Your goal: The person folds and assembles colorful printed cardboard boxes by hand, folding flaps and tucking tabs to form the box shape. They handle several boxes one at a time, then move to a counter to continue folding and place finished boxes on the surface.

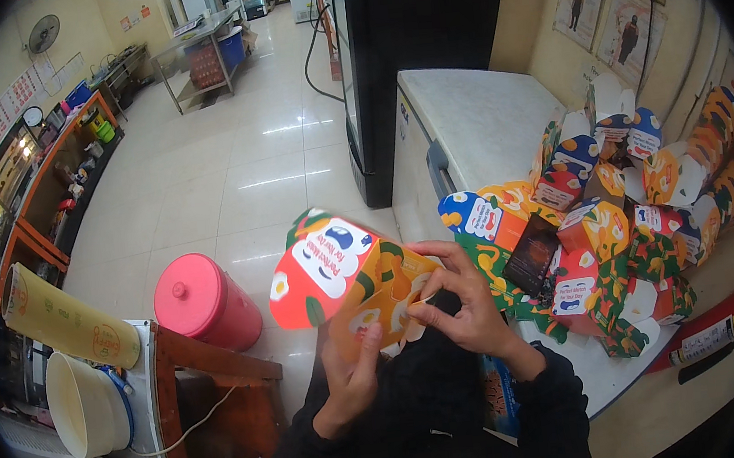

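Between my hands, above my lap, is a colourful cardboard food box [370, 280] with a red front flap, a white printed label and yellow patterned sides. It is tilted, its red flap standing out to the left. My left hand [352, 380] grips the box from below, thumb on the yellow side. My right hand [464, 301] is closed on the box's near right edge, with fingers and thumb pinching a flap there. To the right, a heap of similar boxes [592, 229] lies on a white chest freezer [484, 112]. A dark phone [531, 255] rests among them.
A pink lidded bucket [206, 302] stands on the tiled floor at left. Beside it are a wooden-framed table [211, 350], a yellow roll [70, 315] and a cream basin [83, 405]. A red fire extinguisher [708, 333] is at the far right; a black fridge [428, 38] stands ahead.
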`<action>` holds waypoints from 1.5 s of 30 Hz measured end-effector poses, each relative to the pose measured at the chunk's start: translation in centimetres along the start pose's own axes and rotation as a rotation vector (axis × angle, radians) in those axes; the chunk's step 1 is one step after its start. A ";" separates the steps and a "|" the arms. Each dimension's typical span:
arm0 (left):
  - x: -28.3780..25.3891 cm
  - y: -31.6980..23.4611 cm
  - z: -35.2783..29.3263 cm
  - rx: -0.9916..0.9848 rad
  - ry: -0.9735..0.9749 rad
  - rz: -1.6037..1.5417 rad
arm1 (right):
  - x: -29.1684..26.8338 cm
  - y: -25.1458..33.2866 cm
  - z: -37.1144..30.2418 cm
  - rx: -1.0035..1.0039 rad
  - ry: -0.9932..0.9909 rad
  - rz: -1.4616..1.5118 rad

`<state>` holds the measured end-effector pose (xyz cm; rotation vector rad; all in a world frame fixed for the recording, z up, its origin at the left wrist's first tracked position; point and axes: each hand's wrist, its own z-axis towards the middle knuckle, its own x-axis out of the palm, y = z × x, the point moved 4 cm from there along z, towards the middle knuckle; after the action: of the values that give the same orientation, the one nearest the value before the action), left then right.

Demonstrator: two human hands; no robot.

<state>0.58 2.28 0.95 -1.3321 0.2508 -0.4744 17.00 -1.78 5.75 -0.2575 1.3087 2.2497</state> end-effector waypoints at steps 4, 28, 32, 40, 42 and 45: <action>0.8 0.0 -0.5 -0.086 0.124 -0.114 | -0.5 -0.8 -0.3 0.008 -0.074 -0.022; 1.4 2.7 -1.5 -0.252 0.527 -0.110 | -2.5 1.9 0.1 -0.092 0.201 -0.039; 2.1 1.2 -0.2 0.146 0.817 -0.196 | -0.5 1.4 0.2 -0.078 0.180 -0.131; 0.6 2.8 0.0 -0.504 0.469 -0.770 | 0.3 1.7 0.1 -0.178 0.295 -0.259; 1.3 2.8 -0.1 -0.589 0.497 -0.658 | 0.2 2.0 -0.1 -0.163 0.269 -0.339; 1.0 2.7 -0.6 -0.599 0.580 -0.707 | 0.4 2.0 -0.3 -0.159 0.211 -0.325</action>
<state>1.72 1.74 -1.71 -1.8384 0.4180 -1.4776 15.56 -2.64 6.92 -0.7287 1.0958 2.0881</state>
